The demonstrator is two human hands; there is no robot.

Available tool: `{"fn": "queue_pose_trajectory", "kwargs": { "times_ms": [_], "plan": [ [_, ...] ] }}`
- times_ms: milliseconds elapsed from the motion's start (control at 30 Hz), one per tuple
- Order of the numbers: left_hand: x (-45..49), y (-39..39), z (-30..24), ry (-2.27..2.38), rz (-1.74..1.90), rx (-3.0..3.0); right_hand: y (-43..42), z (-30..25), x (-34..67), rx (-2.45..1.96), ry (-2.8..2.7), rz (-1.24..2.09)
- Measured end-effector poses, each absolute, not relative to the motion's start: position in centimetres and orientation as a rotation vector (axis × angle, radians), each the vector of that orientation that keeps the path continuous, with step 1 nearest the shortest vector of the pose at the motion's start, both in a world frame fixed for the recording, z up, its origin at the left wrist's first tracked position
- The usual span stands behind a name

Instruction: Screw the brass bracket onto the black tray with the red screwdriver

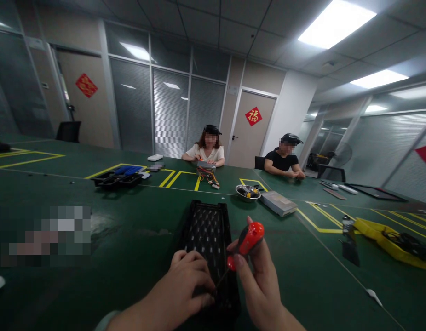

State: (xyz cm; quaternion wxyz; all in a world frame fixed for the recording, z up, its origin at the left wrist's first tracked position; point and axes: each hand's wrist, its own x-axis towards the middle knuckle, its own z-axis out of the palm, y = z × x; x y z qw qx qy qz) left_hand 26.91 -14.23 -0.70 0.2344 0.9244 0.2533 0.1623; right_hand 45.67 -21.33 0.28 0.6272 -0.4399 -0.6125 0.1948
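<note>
A long black panel (209, 225) with rows of slots and raised edges lies on the green table in front of me. My right hand (259, 276) is closed round the red and black handle of a screwdriver (251, 238). Its thin shaft slants down and left to the near part of the panel. There, my left hand (188, 282) rests over the panel's left side, fingers curled and pinched beside the screwdriver tip. Whatever those fingers hold, if anything, is hidden, as is the very end of the tip.
Beyond the panel are a metal bowl (248, 193) of small parts, a grey flat box (278, 203) and a black tray (118, 179) with blue items. A yellow holder (388, 241) with black cables is at right. Two people sit across the table, one behind a wired metal box (206, 166).
</note>
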Motion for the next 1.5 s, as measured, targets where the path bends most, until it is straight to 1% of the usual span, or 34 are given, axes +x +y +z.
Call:
{"fn": "queue_pose_trajectory", "kwargs": {
  "times_ms": [67,267,567,700,1067,1300,1500],
  "plan": [
    [26.9,-14.3,-0.8,0.704,0.471,2.536,-21.2,0.2,45.6,-0.963,-1.297,0.475],
    [26.9,-13.8,-1.3,0.686,0.394,2.509,-20.5,0.9,45.7,-0.903,-1.047,0.459],
    [26.8,-13.7,-1.1,0.636,0.408,2.482,-19.8,0.9,46.3,-0.941,-0.968,0.452],
    [26.8,-14.2,-0.4,0.701,0.406,2.464,-19.7,0.7,46.2,-0.92,-0.954,0.48],
    [25.8,-13.0,-1.3,0.956,0.732,2.358,-19.1,0.6,47.0,-0.981,-0.828,0.432],
    [24.4,-10.8,-1.6,1.073,0.983,1.998,-18.2,-0.1,47.0,-1.015,-0.902,0.413],
    [24.1,-9.9,-2.6,1.116,0.986,1.881,-17.9,-0.9,46.7,-1.033,-1.055,0.442]
  ]
}}
